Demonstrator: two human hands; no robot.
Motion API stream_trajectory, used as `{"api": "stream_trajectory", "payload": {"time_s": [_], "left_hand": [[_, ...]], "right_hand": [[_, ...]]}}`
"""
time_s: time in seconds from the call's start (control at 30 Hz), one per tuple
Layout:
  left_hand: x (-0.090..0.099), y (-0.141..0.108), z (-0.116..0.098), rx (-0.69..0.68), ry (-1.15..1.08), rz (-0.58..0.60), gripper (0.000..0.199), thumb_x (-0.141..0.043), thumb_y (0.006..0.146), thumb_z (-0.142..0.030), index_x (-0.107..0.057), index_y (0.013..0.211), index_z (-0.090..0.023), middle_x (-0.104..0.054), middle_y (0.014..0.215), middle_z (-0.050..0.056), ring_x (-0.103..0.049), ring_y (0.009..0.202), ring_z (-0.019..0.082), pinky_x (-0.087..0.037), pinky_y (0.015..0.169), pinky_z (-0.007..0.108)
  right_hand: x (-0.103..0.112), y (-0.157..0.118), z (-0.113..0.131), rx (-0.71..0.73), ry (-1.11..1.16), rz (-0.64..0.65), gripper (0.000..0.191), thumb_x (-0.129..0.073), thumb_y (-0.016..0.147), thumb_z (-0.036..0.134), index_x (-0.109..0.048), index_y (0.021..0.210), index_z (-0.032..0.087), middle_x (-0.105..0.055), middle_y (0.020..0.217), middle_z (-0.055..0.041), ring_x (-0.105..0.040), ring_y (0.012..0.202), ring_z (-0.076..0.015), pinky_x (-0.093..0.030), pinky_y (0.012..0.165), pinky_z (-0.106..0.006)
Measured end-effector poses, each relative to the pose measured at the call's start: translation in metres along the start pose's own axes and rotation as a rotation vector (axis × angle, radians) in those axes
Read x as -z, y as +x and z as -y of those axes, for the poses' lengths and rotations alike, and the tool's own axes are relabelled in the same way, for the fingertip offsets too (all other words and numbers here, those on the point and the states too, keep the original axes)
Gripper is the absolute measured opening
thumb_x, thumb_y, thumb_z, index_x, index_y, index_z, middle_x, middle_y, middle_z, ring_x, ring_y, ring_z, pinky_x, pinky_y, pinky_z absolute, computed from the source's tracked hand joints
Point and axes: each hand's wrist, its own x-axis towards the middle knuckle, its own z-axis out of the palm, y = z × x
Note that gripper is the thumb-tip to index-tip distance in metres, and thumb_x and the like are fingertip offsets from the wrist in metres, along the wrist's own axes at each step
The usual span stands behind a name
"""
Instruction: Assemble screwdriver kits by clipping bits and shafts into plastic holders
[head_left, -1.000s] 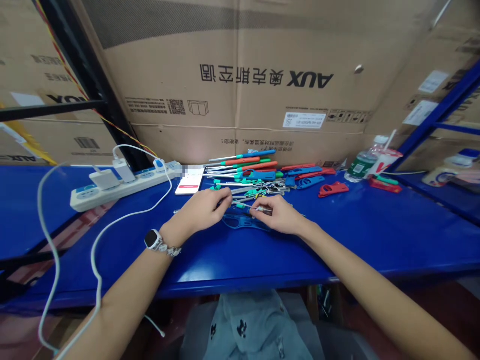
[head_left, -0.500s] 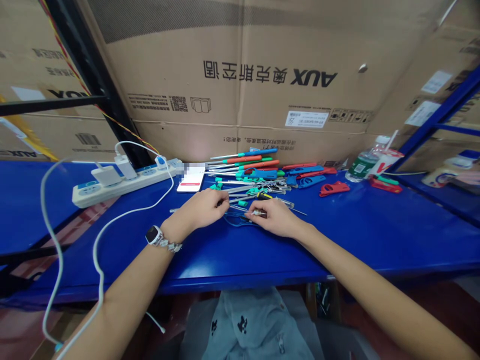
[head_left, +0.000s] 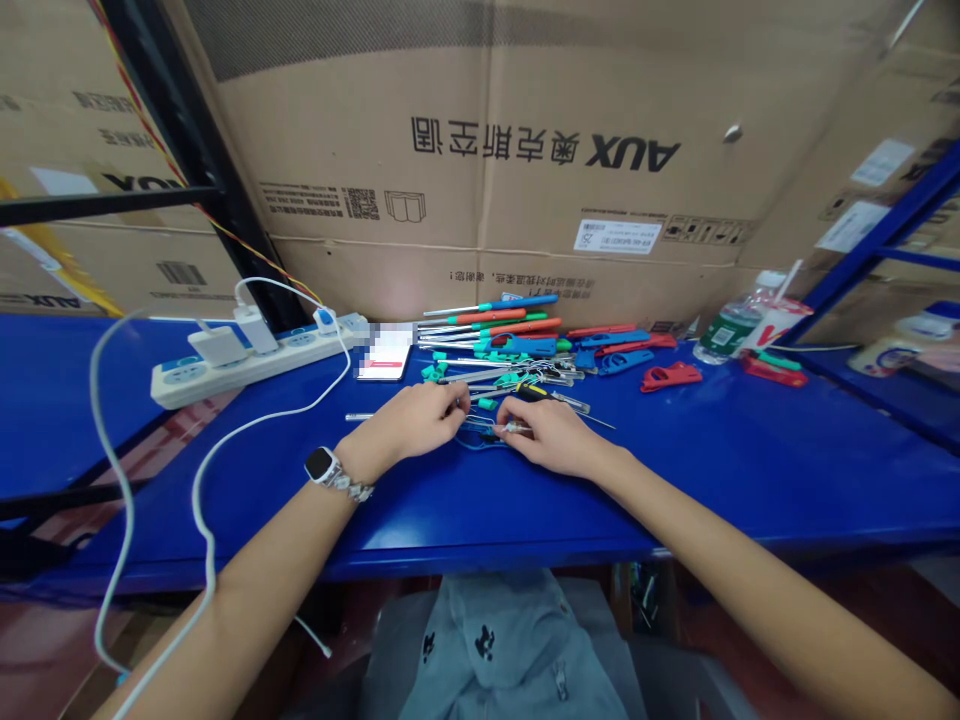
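Note:
My left hand (head_left: 420,418) is closed, thumb against fingertips. What sits in that pinch is hidden. A thin silver rod (head_left: 358,416) sticks out to the left from behind this hand; I cannot tell whether the hand grips it. My right hand (head_left: 553,435) is also closed, pinching a small whitish piece (head_left: 516,427) too small to identify. White wires run between the two hands, and a blue loop (head_left: 480,445) lies on the table below them. Just beyond the right hand lies a yellow and black handle (head_left: 532,393).
Behind the hands lie orange and blue-handled rods (head_left: 487,318), green clips and blue and red plastic shells (head_left: 670,376). A phone (head_left: 386,352) and a power strip (head_left: 206,378) with white cables are left. A bottle (head_left: 726,335) stands right, before a cardboard box (head_left: 525,80).
My left hand has moved slightly to the right and its fingers sit closer to my right hand. The right hand keeps its pinch. The whole view has shifted a little.

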Motion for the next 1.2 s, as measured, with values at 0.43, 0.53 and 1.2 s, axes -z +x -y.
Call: {"api": "stream_trajectory", "payload": {"time_s": [0.43, 0.53, 1.2], "left_hand": [[-0.010, -0.010, 0.006, -0.168, -0.034, -0.107, 0.019, -0.049, 0.091, -0.027, -0.062, 0.100, -0.017, -0.064, 0.107, 0.012, -0.063, 0.084, 0.024, -0.053, 0.073, 0.041], [-0.011, -0.010, 0.008, -0.199, -0.008, -0.108, 0.017, -0.053, 0.088, -0.026, -0.063, 0.097, -0.017, -0.065, 0.103, 0.011, -0.063, 0.092, 0.027, -0.054, 0.080, 0.044], [-0.011, -0.012, -0.004, -0.317, 0.043, -0.157, 0.035, -0.062, 0.095, -0.049, -0.063, 0.113, -0.019, -0.065, 0.114, 0.012, -0.063, 0.103, 0.028, -0.052, 0.088, 0.045]], "right_hand": [[-0.002, -0.001, 0.001, 0.012, 0.002, -0.006, 0.006, -0.059, 0.097, 0.027, -0.062, 0.102, 0.024, -0.070, 0.078, -0.0009, -0.062, 0.070, -0.0184, -0.032, 0.064, -0.028], [-0.003, -0.001, 0.001, 0.000, 0.029, -0.030, 0.006, -0.060, 0.097, 0.028, -0.062, 0.100, 0.023, -0.067, 0.074, 0.0006, -0.058, 0.065, -0.0166, -0.031, 0.063, -0.027], [-0.001, -0.001, -0.010, 0.028, 0.308, -0.162, 0.019, -0.062, 0.098, 0.037, -0.074, 0.097, 0.022, -0.074, 0.091, -0.0025, -0.064, 0.077, -0.0161, -0.043, 0.070, -0.029]]}}
